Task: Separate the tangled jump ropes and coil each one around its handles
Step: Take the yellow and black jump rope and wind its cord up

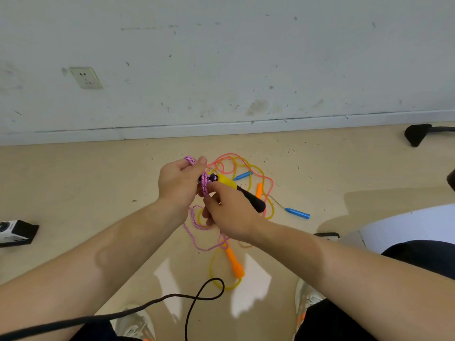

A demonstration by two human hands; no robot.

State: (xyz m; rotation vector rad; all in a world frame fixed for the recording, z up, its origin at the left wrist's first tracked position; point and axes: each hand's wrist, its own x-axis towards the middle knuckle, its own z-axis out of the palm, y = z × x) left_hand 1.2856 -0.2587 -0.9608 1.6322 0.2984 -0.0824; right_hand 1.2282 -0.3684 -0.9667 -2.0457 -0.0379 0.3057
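Head view: my left hand (pixel 178 183) grips loops of the pink rope (pixel 203 183) at the tip of the yellow-and-black handle (pixel 236 189), which my right hand (pixel 229 215) pinches. The yellow and coral ropes (pixel 246 166) lie tangled on the floor (pixel 86 183) below, with an orange handle (pixel 235 263) at 6 o'clock and a blue handle (pixel 298 213) at 3 o'clock.

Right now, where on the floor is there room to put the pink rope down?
The bare floor on the left, between the white box, the baseboard and the left hand, is free. It is crowded under and beside the right hand, where the tangled ropes and blue handles lie, and near the black cable.
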